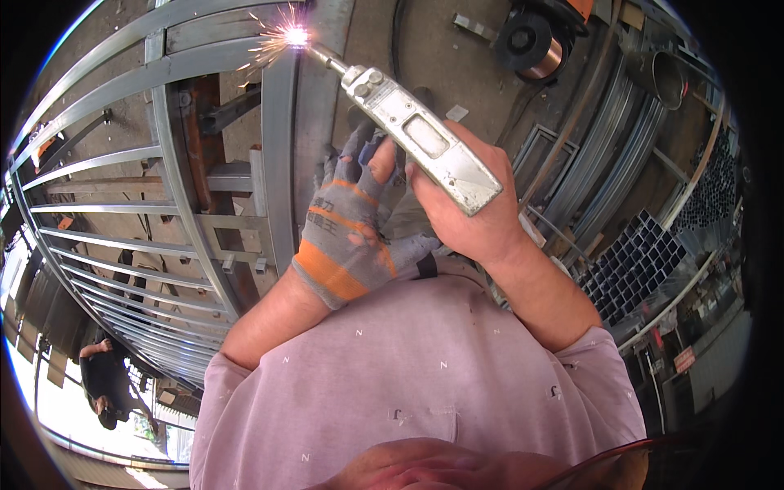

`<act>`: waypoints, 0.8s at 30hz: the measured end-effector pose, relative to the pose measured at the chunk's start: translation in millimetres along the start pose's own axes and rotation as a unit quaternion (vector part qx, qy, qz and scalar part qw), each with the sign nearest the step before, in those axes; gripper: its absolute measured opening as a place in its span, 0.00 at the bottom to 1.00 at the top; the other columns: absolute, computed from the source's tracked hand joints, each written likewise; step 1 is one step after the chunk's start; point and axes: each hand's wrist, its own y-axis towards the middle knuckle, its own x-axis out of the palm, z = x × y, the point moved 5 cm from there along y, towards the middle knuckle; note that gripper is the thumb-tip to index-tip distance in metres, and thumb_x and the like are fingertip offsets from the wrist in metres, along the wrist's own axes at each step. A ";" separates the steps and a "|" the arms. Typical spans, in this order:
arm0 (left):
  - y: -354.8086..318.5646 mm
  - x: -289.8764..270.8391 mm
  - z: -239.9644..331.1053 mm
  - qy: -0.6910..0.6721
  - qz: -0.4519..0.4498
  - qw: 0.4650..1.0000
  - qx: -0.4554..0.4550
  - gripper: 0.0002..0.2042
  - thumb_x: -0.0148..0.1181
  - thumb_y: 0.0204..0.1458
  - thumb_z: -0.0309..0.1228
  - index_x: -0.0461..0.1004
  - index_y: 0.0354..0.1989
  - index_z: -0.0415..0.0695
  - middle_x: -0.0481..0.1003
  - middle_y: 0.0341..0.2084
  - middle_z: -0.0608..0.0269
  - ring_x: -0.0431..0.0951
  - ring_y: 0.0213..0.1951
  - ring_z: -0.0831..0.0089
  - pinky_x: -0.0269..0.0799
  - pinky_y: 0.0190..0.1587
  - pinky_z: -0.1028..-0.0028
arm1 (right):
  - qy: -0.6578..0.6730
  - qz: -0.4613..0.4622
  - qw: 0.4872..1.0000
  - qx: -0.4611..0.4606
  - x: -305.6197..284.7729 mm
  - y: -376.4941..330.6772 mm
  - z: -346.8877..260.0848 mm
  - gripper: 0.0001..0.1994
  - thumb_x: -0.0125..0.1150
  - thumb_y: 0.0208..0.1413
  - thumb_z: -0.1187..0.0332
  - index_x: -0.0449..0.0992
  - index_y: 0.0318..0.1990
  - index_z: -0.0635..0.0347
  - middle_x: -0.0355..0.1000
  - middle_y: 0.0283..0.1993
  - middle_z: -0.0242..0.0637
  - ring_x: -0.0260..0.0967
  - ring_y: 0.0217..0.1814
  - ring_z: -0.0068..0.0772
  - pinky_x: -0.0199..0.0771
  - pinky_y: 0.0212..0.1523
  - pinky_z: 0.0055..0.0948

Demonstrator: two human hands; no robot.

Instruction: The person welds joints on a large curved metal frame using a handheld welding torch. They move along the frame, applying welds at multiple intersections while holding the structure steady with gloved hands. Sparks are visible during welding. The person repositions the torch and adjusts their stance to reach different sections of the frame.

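Two hands on the job here, and only one of them has any protection. The right hand [465, 214] is bare and wrapped tight around the grip of a welding torch [420, 139], whose tip sits right on the steel frame [278, 131] up at the top of the view, throwing a bright spark burst [296, 35]. The left hand [347, 237] wears a grey and orange knit glove; its fingers are loosely spread with nothing gripped, and it rests just beside the torch body, maybe steadying it, though the torch hides the contact so I can't say for sure.

What worries me: sparks fly out in all directions and that bare right hand and forearm are well within their reach, so a burn looks like a real risk. If the grip slips or the left hand stops bracing, the tip could wander off the joint and leave a messy bead on the tube.

The torch itself is a chunky, pale grey wand, scuffed and grimy, with a rectangular panel on the side and a thin metal nozzle. It runs diagonally from the right palm up to the frame.

Off to the right there's a stack of square tubes [633, 265] and a wire spool [531, 41], and another person [106, 380] stands far off at the lower left.
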 end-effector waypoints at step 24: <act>-37.6 5.0 -3.1 0.119 0.000 0.989 -0.082 0.50 0.77 0.47 0.53 0.59 0.77 0.51 0.63 0.71 0.36 0.65 0.71 0.38 0.62 0.72 0.46 | -0.024 -0.014 1.000 -0.006 -71.5 -16.0 -17.3 0.10 0.69 0.58 0.73 0.79 0.46 0.66 0.79 0.32 0.44 0.77 0.31 0.32 0.76 0.37 0.30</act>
